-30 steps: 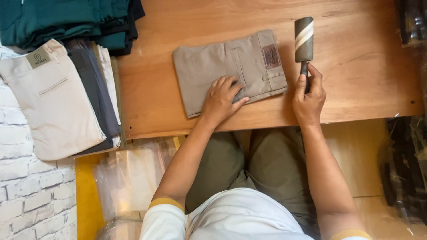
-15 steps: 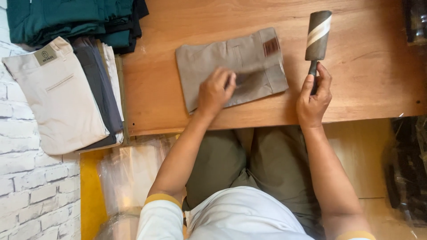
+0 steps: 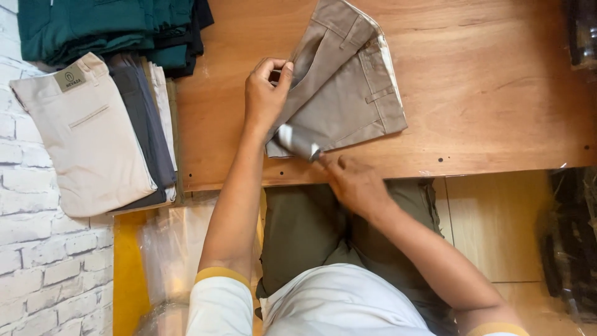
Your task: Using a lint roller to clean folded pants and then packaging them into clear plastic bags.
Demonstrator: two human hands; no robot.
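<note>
A folded pair of khaki trousers (image 3: 351,93) lies on the wooden table (image 3: 497,99), turned at an angle with its belt loops and front side up. My left hand (image 3: 266,93) pinches the trousers' left edge and holds it slightly raised. My right hand (image 3: 354,182) is at the table's near edge and grips a lint roller (image 3: 297,142). The roller's grey and white head is blurred and rests on the near-left corner of the trousers.
At the left, a pile of folded trousers overhangs the table, with a beige pair (image 3: 81,137) on top and a dark grey pair (image 3: 146,124) beneath. Folded green garments (image 3: 93,28) sit at the far left. Clear plastic bags (image 3: 168,261) lie below, by a white brick wall (image 3: 37,267).
The khaki trousers have been turned over and swung to an angle. My left hand went from pressing flat to pinching the edge. My right hand brought the roller from the far right to the near-left corner.
</note>
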